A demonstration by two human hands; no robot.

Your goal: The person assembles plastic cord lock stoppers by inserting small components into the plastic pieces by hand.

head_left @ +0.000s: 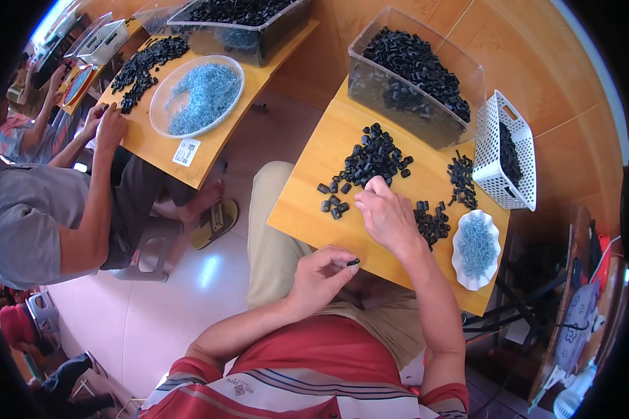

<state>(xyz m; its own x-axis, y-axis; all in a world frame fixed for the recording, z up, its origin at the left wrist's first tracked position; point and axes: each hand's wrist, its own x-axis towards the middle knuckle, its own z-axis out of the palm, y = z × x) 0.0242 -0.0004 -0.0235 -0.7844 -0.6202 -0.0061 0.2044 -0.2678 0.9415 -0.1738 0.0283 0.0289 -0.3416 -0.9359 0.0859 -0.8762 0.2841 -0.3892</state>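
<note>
Between the thumb and fingers of my left hand (318, 279) is a small black plastic piece (353, 262), held just off the near edge of the wooden table (307, 209). My right hand (386, 215) is over the table, its fingertips pinched together beside a heap of short black cylindrical pieces (376, 155). Whatever those fingertips hold, if anything, is hidden. Several loose cylinders (334, 207) lie left of the right hand. To its right sits a smaller group of black pieces (433, 225), partly covered by the wrist.
A clear bin (398, 115) of black parts stands at the back, with a white perforated basket (493, 183) beside it. Thin black pieces (461, 183) lie near a scalloped white dish (472, 284) of tiny bluish clear pieces. Leftward, a co-worker (49, 216) sits at another table (189, 167).
</note>
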